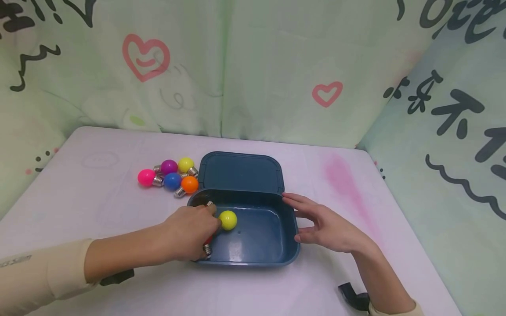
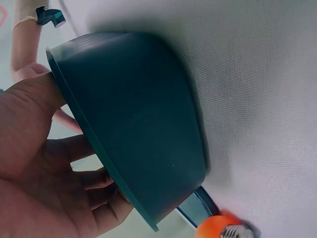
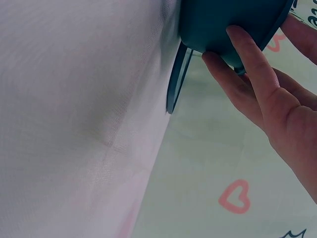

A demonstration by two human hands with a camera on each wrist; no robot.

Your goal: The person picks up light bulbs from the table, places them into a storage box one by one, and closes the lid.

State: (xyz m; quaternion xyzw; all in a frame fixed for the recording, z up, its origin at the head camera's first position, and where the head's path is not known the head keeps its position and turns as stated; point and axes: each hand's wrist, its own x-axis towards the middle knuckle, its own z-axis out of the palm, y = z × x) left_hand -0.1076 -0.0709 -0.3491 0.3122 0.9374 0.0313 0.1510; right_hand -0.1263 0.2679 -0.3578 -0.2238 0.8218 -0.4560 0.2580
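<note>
a printed pale-green cloth stands along the far edge of a white table, whose side edges slant outward toward the viewer. a person sits both hands at a deep blue box, placed mid-table, its mouth upward; a matching lid lies just behind its far rim. tabletop runs from the box's right wall to the table's right edge, and a wider stretch lies on the left, beyond the bulbs.

the left forearm, in a cream sleeve, crosses the box's left wall. the left hand bends downward over that rim, its thumb and fingers apart and reaching inside; whether they pinch anything cannot be told. the right hand stands at the opposite end, fingers spread and nearly straight, fingertips touching the outer wall.

left of the lid, five bulbs cluster: pink, purple, blue, yellow and orange, the orange one nearest the box. inside the box, a yellow ball sits beside the left hand. at the left end, a red bulb shows partly beneath the hand, and a metal screw base peeks out behind it.
</note>
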